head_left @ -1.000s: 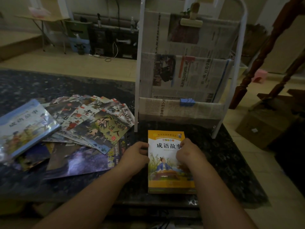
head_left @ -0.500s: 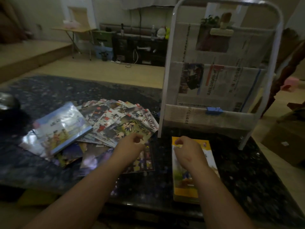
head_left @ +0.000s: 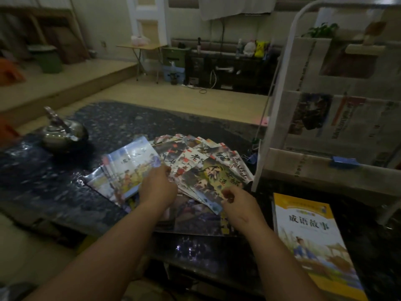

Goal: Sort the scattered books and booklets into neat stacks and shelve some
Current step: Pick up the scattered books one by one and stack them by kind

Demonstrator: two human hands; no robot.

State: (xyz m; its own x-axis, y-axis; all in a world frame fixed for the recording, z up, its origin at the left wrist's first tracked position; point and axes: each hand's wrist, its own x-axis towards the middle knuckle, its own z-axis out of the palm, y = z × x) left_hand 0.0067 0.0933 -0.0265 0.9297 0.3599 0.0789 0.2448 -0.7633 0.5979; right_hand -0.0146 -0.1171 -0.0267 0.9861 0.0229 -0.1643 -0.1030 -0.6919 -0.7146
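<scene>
My left hand (head_left: 158,187) lies knuckles-up on the fanned spread of thin glossy picture booklets (head_left: 208,170). Its fingertips are out of my sight, so I cannot tell whether it grips anything. My right hand (head_left: 237,202), just beside it, has its fingers curled at the top booklet's near edge, and I cannot tell whether they pinch it. A pale blue glossy book (head_left: 132,168) overlaps the fan's left side. Well apart to the right, a yellow-covered paperback (head_left: 312,242) lies flat on the dark speckled stone table (head_left: 112,127), before the white tube-frame rack (head_left: 276,118) hung with newspapers. I judge the task is at an early stage: one book is set aside, the fan is unsorted, and no book is visibly shelved.
</scene>
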